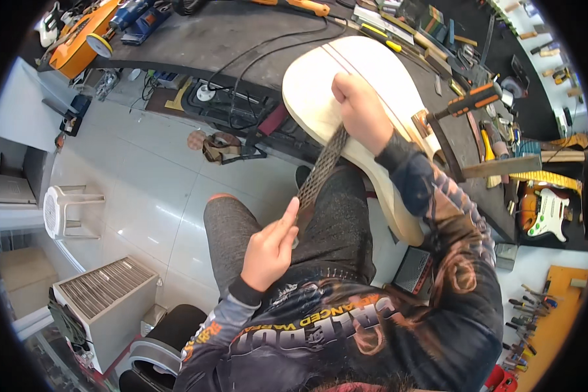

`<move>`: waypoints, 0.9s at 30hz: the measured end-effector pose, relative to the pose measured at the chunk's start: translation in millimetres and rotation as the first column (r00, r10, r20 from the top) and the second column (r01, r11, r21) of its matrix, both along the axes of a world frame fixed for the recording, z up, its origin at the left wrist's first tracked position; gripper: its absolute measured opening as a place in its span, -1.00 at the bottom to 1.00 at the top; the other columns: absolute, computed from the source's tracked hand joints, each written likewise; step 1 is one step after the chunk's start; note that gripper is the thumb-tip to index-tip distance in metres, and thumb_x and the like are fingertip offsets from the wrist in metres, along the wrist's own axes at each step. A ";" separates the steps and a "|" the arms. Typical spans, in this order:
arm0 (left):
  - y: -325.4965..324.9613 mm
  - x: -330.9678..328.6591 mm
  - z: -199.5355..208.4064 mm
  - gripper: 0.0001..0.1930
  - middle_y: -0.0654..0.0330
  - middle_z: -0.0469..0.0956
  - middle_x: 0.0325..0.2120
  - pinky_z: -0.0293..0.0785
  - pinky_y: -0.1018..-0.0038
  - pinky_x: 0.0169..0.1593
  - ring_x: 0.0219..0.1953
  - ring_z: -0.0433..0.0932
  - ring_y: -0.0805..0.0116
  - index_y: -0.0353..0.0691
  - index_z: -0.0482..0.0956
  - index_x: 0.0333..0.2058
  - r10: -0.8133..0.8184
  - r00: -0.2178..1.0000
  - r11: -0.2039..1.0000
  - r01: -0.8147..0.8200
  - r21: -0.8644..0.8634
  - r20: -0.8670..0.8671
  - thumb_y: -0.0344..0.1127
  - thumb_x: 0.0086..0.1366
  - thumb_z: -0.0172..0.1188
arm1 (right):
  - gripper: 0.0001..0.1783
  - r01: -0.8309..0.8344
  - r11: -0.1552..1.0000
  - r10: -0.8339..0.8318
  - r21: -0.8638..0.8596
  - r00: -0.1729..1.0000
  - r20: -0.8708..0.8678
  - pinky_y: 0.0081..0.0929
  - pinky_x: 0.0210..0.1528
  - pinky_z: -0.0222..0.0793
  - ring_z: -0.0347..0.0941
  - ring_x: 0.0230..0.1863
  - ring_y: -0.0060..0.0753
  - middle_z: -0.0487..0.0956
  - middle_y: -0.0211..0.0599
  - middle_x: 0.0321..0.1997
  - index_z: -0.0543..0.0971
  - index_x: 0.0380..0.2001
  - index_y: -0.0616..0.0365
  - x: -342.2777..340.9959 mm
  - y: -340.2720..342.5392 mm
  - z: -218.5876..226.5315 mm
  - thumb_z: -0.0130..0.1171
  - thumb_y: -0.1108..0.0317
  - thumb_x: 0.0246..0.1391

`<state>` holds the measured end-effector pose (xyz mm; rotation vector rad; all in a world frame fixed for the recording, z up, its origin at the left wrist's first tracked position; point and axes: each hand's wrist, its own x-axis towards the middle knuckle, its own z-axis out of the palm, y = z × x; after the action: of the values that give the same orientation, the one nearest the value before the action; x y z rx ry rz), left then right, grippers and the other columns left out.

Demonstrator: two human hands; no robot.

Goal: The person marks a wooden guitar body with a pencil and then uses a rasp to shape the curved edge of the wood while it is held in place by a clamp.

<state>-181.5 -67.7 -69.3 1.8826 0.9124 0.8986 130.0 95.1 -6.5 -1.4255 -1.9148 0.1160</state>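
The person sat at the edge of the dark surface [242, 39] and worked on an unfinished pale guitar body [359, 72]. The body lay partly on the surface and hung out over the knees, held by an orange-handled clamp [467, 104] just beyond the right fingers.

The right hand [361, 108] was closed in a fist around the far end of a long flat rasp [320, 170], pressing it on the body's curved edge. The left hand [271, 245] held the near end, fingers wrapped tight and the thumb stretched along the tool. So both hands were shut on the rasp, which ran diagonally from the left fingers up to the right fingers.

To do this shaping well, I think the rasp should stay flat against the curve, with even pressure from both ends and long, steady strokes, so that no flat spot or gouge appears. The clamp must keep firm, because the body overhangs a lot.

About containers: left of the left fingers, on the tiled floor [144, 183], stood a white box-like unit with a slatted top [104, 287]; I could not tell what was inside. Further left there was a white plastic stool [68, 209]. A finished electric guitar [545, 209] lay right of the right fingers.
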 end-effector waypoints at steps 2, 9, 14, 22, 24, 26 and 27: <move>12.2 4.4 4.8 -0.37 -0.23 0.75 -0.04 0.68 0.27 0.06 -0.08 0.80 -0.08 -0.14 0.47 0.51 0.004 1.000 1.000 -0.004 0.004 0.008 -0.53 0.49 0.22 | -0.87 0.025 0.999 -0.024 0.027 0.999 -0.025 0.01 -0.23 0.30 0.43 -0.30 0.24 0.46 0.07 -0.47 0.44 -0.45 0.23 6.4 6.4 4.7 0.04 0.68 -0.08; 38.6 4.1 4.8 -0.38 -0.28 0.72 0.01 0.67 0.23 0.03 -0.10 0.79 -0.14 -0.15 0.44 0.52 0.075 0.995 0.997 -0.073 -0.028 0.068 -0.51 0.51 0.21 | -0.92 -0.042 0.997 0.039 0.068 0.998 0.045 -0.01 -0.26 0.29 0.36 -0.35 0.25 0.36 0.09 -0.49 0.38 -0.41 0.27 -12.9 61.0 8.5 0.00 0.67 0.03; 5.7 5.4 8.4 -0.31 -0.04 0.67 -0.40 0.66 0.17 -0.14 -0.35 0.71 -0.04 -0.06 0.46 0.53 -0.038 0.999 0.999 0.038 0.032 0.000 -0.51 0.44 0.28 | -0.89 0.008 0.999 -0.011 0.040 0.998 0.061 -0.14 -0.22 0.27 0.30 -0.33 0.01 0.31 -0.03 -0.48 0.37 -0.43 0.23 16.1 -19.7 5.2 -0.03 0.68 0.03; 31.0 8.7 0.3 -0.32 -0.14 0.71 -0.31 0.65 0.16 -0.13 -0.30 0.72 -0.11 -0.08 0.43 0.54 0.060 0.998 0.997 -0.061 0.055 0.018 -0.51 0.47 0.25 | -0.93 -0.032 0.997 0.031 0.064 0.999 0.014 -0.11 -0.24 0.27 0.30 -0.36 0.05 0.36 0.05 -0.49 0.38 -0.41 0.27 -5.7 38.1 4.3 -0.01 0.65 0.04; -1.8 2.5 -5.4 -0.30 -0.13 0.75 -0.25 0.68 0.17 -0.06 -0.23 0.76 -0.10 -0.08 0.45 0.53 -0.015 1.000 0.998 0.015 0.057 -0.014 -0.51 0.44 0.28 | -0.92 -0.041 0.999 0.042 -0.015 0.995 0.089 -0.13 -0.23 0.26 0.31 -0.34 0.03 0.38 -0.04 -0.47 0.39 -0.44 0.23 12.9 -13.7 1.5 0.00 0.64 0.05; 9.0 7.2 1.7 -0.31 -0.13 0.75 -0.25 0.68 0.16 -0.07 -0.23 0.76 -0.10 -0.08 0.45 0.53 -0.014 1.000 0.996 0.016 0.092 -0.022 -0.51 0.45 0.27 | -0.91 -0.033 0.998 0.027 0.054 0.995 0.095 -0.12 -0.23 0.27 0.30 -0.35 0.02 0.35 -0.06 -0.49 0.38 -0.44 0.22 13.1 -11.4 7.0 0.00 0.62 0.09; 26.5 11.1 6.3 -0.32 -0.13 0.73 -0.28 0.66 0.14 -0.12 -0.28 0.74 -0.11 -0.07 0.44 0.53 0.023 0.999 0.986 -0.029 0.164 0.039 -0.51 0.46 0.26 | -0.93 0.009 1.000 -0.010 0.011 0.999 0.039 -0.11 -0.23 0.27 0.29 -0.37 0.05 0.34 0.01 -0.49 0.37 -0.42 0.24 8.7 11.8 16.7 0.01 0.61 0.12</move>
<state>-170.4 -41.2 -63.0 1.9904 0.8654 1.0486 138.7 106.9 10.2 -1.4394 -1.9374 0.0739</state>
